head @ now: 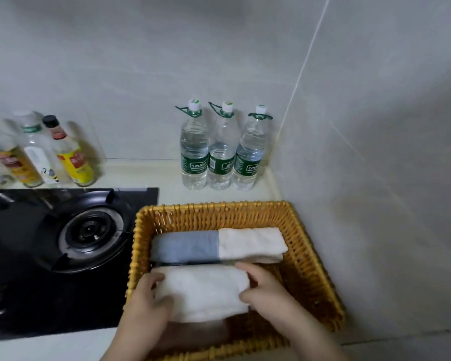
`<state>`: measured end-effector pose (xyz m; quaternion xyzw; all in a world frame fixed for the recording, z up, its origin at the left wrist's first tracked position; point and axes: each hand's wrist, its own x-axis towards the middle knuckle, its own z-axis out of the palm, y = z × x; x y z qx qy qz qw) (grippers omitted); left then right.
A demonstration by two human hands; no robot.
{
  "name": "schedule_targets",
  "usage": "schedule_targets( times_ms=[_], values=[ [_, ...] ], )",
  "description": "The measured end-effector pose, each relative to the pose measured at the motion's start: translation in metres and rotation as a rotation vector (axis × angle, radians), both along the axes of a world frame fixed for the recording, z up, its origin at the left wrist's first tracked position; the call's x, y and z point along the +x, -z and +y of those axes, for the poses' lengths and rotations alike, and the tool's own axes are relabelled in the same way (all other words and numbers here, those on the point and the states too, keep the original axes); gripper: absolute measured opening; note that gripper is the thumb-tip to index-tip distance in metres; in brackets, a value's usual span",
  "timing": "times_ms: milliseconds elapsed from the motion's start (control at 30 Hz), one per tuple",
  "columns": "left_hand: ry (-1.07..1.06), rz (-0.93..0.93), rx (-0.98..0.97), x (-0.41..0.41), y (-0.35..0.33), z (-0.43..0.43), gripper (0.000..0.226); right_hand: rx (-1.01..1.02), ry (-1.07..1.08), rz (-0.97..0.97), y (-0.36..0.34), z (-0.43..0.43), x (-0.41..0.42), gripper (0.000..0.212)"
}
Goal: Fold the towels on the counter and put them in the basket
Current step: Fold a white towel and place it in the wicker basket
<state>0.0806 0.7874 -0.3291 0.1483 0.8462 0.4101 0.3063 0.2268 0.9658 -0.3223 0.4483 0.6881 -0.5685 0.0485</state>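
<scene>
A yellow wicker basket (305, 238) stands on the counter against the right wall. A folded white towel (203, 290) lies inside its near half. My left hand (146, 303) grips the towel's left end and my right hand (263, 287) grips its right end, fingers curled over the edges. Behind it, in the far half of the basket, lie a folded blue towel (185, 246) on the left and a folded cream towel (253, 243) on the right, side by side.
Three water bottles (220, 152) stand behind the basket by the wall. A black gas hob (63, 243) lies just left of the basket. Several sauce bottles (71, 152) stand at the back left. The tiled wall closes the right side.
</scene>
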Motion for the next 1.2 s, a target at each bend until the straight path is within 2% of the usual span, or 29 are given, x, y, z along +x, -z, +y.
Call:
schedule_targets(
  times_ms=[100, 267, 400, 567, 667, 700, 733, 867, 967, 1100, 1200],
  values=[
    [-0.033, 0.024, 0.039, -0.002, 0.003, 0.010, 0.039, 0.004, 0.011, 0.017, 0.005, 0.016, -0.001, 0.070],
    [0.061, 0.078, 0.021, 0.007, 0.015, 0.051, 0.037, 0.054, 0.025, -0.009, 0.007, 0.042, 0.014, 0.069],
    [0.161, 0.046, 0.018, 0.023, 0.027, 0.091, 0.035, 0.149, 0.055, 0.025, 0.012, 0.061, 0.028, 0.044],
    [0.248, -0.021, -0.032, 0.038, 0.045, 0.122, 0.034, 0.401, -0.041, -0.015, 0.017, 0.072, 0.045, 0.037],
    [0.275, -0.008, -0.095, 0.039, 0.054, 0.127, 0.033, 0.553, -0.129, -0.111, 0.020, 0.072, 0.047, 0.029],
    [0.296, 0.013, -0.117, 0.039, 0.056, 0.127, 0.032, 0.526, -0.146, -0.140, 0.022, 0.072, 0.047, 0.029],
    [0.324, 0.037, -0.144, 0.039, 0.057, 0.127, 0.030, 0.464, -0.158, -0.160, 0.021, 0.070, 0.047, 0.038],
    [0.446, 0.151, -0.244, 0.040, 0.062, 0.130, 0.017, 0.471, -0.204, -0.267, 0.021, 0.068, 0.046, 0.065],
    [0.501, 0.202, -0.277, 0.041, 0.064, 0.134, 0.011, 0.495, -0.249, -0.323, 0.026, 0.069, 0.043, 0.065],
    [0.563, 0.285, -0.331, 0.049, 0.072, 0.133, 0.045, 0.518, -0.262, -0.354, 0.034, 0.069, 0.041, 0.059],
    [0.645, 0.526, -0.478, 0.052, 0.071, 0.133, 0.059, 0.608, -0.281, -0.372, 0.041, 0.069, 0.039, 0.059]
  ],
)
